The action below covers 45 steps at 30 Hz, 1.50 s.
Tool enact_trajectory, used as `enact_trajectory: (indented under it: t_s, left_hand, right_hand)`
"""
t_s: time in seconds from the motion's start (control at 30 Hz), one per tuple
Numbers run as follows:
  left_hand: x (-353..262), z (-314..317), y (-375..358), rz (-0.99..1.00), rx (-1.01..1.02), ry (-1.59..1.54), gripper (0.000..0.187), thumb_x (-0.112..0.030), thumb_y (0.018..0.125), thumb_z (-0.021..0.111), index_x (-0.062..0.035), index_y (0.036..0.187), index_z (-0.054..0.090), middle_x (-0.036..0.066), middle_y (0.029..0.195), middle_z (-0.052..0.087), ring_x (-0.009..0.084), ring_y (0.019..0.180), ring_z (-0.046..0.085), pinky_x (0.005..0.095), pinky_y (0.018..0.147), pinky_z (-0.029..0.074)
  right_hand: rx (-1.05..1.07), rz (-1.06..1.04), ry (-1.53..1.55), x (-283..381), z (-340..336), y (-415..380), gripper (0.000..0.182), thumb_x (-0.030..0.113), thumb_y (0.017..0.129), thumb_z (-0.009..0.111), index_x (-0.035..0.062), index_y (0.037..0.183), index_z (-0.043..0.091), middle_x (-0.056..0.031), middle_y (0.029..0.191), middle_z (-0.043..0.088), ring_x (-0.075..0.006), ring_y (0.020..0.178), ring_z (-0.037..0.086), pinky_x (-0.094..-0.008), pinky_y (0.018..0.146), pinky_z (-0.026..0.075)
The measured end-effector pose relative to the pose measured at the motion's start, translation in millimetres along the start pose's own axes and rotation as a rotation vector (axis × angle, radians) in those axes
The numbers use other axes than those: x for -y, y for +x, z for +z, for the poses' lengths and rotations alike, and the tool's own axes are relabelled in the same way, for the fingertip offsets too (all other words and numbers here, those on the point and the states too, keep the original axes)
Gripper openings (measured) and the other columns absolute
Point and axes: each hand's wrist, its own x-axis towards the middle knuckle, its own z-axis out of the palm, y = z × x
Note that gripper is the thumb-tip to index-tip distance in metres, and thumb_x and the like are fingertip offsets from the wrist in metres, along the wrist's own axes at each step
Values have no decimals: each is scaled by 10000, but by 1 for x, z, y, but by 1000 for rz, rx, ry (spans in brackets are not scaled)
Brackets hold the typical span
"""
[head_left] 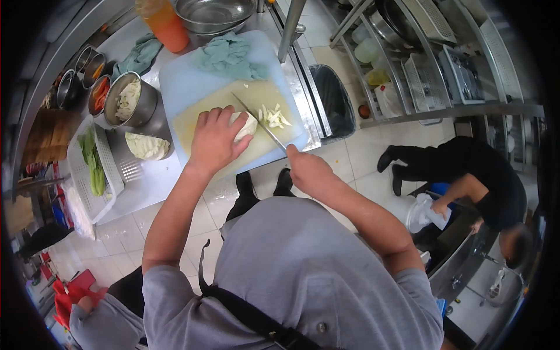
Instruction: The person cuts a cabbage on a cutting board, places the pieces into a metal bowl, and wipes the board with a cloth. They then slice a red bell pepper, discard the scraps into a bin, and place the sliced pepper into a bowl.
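My left hand (219, 140) rests over a pale cabbage piece (245, 127) on the cutting board (175, 81), its fingers curled round the top. My right hand (309, 171) is closed on the handle of a knife (262, 125). The blade lies diagonally, just right of the cabbage piece. Several cut pale strips (273, 116) lie on the board on the blade's far side. A crumpled green cloth (228, 56) sits on the board's far part. The knife's handle is mostly hidden in my fist.
Left of the board are a larger cabbage piece (147, 146), a metal pot (146, 106) of cut cabbage and a white basket (114, 175) with green stalks. An orange-filled container (166, 29) stands behind. A bin (332, 99) is right; one person (496, 181) works at right, another (108, 321) lower left.
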Motion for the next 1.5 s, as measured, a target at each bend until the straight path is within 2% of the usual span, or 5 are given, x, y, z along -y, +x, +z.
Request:
enact_trajectory:
  t_s: [0.57, 0.87, 0.93, 1.03, 1.5]
  left_hand:
    - [7, 3, -3, -15, -73, 14, 461, -359, 811, 753, -124, 1200, 674, 61, 1139, 645, 250, 1035, 603, 428, 886, 473]
    - [7, 2, -3, -20, -45, 11, 479, -361, 802, 761, -119, 1205, 667, 62, 1152, 649, 246, 1038, 603, 428, 887, 471]
    - [7, 4, -5, -25, -36, -51, 489, -353, 821, 755, -91, 1221, 657, 125, 1172, 646, 315, 1075, 604, 484, 931, 476]
    - [7, 3, -4, -9, -86, -5, 482, -361, 800, 758, -113, 1204, 668, 80, 1160, 647, 257, 1030, 607, 430, 881, 475]
    - [8, 7, -5, 7, -154, -32, 370, -312, 817, 746, -93, 1100, 651, 99, 1138, 651, 267, 1025, 617, 424, 877, 483]
  right_hand:
    - [79, 2, -91, 51, -75, -52, 248, 1, 885, 562, -43, 1102, 449, -276, 817, 668, -480, 751, 687, -555, 699, 553]
    - [88, 34, -94, 31, -11, 2, 268, -23, 882, 554, -45, 1128, 452, -272, 841, 680, -479, 805, 697, -552, 721, 563]
    - [76, 59, -95, 30, -4, 8, 263, -25, 883, 559, -41, 1123, 454, -271, 848, 684, -477, 808, 699, -553, 723, 563]
    - [69, 60, -69, 27, -4, 9, 253, -15, 891, 569, -43, 1116, 457, -276, 848, 683, -475, 804, 697, -551, 720, 563]
    - [49, 36, -121, 55, -58, -46, 305, -41, 831, 614, -34, 1086, 449, -252, 815, 669, -441, 764, 716, -519, 687, 584]
